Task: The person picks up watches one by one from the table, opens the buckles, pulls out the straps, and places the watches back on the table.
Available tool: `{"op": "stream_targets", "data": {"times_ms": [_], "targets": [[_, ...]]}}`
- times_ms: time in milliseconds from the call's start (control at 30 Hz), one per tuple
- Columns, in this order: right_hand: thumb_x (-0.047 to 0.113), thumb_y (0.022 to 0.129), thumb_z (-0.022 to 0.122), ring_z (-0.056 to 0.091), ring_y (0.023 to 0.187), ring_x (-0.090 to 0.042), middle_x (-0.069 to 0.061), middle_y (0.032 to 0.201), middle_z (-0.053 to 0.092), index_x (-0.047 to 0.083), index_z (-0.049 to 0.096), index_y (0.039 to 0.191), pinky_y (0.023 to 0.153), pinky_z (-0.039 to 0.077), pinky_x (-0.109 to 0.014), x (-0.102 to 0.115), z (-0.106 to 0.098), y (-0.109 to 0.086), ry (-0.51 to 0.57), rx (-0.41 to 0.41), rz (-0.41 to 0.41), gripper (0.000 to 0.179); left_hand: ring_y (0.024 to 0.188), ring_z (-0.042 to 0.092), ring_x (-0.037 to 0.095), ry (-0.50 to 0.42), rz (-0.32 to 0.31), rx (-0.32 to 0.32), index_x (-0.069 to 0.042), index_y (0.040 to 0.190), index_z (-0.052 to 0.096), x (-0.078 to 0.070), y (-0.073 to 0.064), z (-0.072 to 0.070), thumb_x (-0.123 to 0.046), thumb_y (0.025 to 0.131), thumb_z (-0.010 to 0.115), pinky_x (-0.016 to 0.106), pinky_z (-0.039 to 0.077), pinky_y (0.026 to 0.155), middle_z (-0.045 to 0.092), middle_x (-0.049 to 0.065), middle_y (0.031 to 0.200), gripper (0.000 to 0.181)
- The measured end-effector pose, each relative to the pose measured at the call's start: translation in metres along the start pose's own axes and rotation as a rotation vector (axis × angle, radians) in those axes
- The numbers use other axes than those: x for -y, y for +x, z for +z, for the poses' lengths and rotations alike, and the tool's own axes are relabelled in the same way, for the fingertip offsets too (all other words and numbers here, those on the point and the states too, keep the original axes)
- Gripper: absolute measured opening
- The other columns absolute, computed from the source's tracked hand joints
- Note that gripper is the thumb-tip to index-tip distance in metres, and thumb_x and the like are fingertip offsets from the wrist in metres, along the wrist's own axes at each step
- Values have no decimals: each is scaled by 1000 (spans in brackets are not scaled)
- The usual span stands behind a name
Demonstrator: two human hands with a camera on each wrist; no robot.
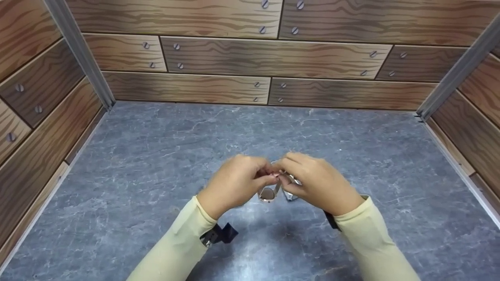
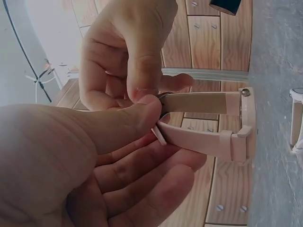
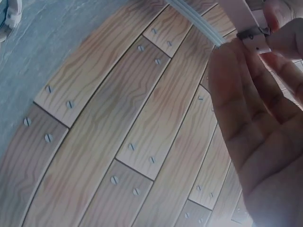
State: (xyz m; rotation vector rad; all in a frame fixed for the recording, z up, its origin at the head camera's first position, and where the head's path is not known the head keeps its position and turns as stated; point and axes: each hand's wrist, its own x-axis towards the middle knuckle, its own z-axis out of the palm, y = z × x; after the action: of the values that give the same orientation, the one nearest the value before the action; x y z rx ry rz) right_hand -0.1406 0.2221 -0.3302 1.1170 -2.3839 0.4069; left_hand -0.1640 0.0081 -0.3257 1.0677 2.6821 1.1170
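A wristwatch with a pale pink strap (image 2: 194, 139) hangs from both hands, its case (image 1: 268, 194) lowest. Between thumb and fingers, my left hand (image 1: 236, 183) pinches the strap near its ends. My right hand (image 1: 318, 181) pinches at the metal buckle (image 3: 251, 33), where the two strap ends meet. A narrow strap tip sticks out under the left thumb (image 2: 149, 113) in the left wrist view. Below the hands lies a second watch-like item (image 1: 290, 195) with a pale, shiny frame, partly covered by the right hand in the head view.
The grey marbled tabletop (image 1: 175, 136) spreads around the hands. Wood-patterned panels (image 1: 269, 58) wall it in at the back and both sides, with grey metal posts (image 1: 80, 50) at the corners. A dark wrist strap (image 1: 218, 234) shows at the left sleeve.
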Motion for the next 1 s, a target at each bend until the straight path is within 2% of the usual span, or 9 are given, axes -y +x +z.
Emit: {"op": "stream_targets", "data": {"times_ms": [133,300,433,567,667,833,1000], "targets": [[0,89,74,53,68,-7,2,89,63,11,71,105,59,50,-23,-1,0,0,-1,8,-6,19,69,64,4,27,-10,7,-13,103,77,-1,1,2,-27,99,72,24,54,65,77,-4,89,16],[2,90,76,51,64,-7,2,87,61,11,71,102,56,49,-23,-3,-3,-2,-5,-10,-10,16,65,57,5,50,19,3,-12,101,76,-3,4,3,-26,100,70,25,50,63,74,-4,86,15],[-1,87,77,58,68,-9,2,88,65,10,73,98,59,52,-24,-3,-4,-1,-20,-76,-55,17,65,52,7,55,53,-17,-13,101,75,-3,2,3,-26,102,66,26,46,62,71,-5,85,16],[0,87,78,63,74,-11,1,89,69,10,74,97,62,55,-26,-1,-6,1,-34,-111,-71,15,65,52,7,34,56,-27,-13,101,75,-3,0,3,-26,103,65,26,45,61,70,-5,85,16],[2,87,79,61,74,-10,2,90,68,11,73,97,62,54,-25,0,-9,0,-36,-82,-54,15,64,52,6,11,46,-22,-13,101,75,-3,1,3,-26,102,67,26,47,61,72,-5,85,15],[-2,84,77,58,75,-10,2,91,64,11,70,98,63,53,-25,0,-10,-2,-7,12,-27,20,67,59,3,-41,36,3,-13,102,77,-3,1,5,-24,99,71,24,52,64,75,-5,86,13],[-2,86,77,55,72,-7,3,89,62,12,69,98,63,52,-24,1,-9,-4,37,64,-7,20,67,60,3,-37,26,6,-13,100,77,-2,-1,8,-23,97,74,24,52,64,75,-6,86,11]]}}
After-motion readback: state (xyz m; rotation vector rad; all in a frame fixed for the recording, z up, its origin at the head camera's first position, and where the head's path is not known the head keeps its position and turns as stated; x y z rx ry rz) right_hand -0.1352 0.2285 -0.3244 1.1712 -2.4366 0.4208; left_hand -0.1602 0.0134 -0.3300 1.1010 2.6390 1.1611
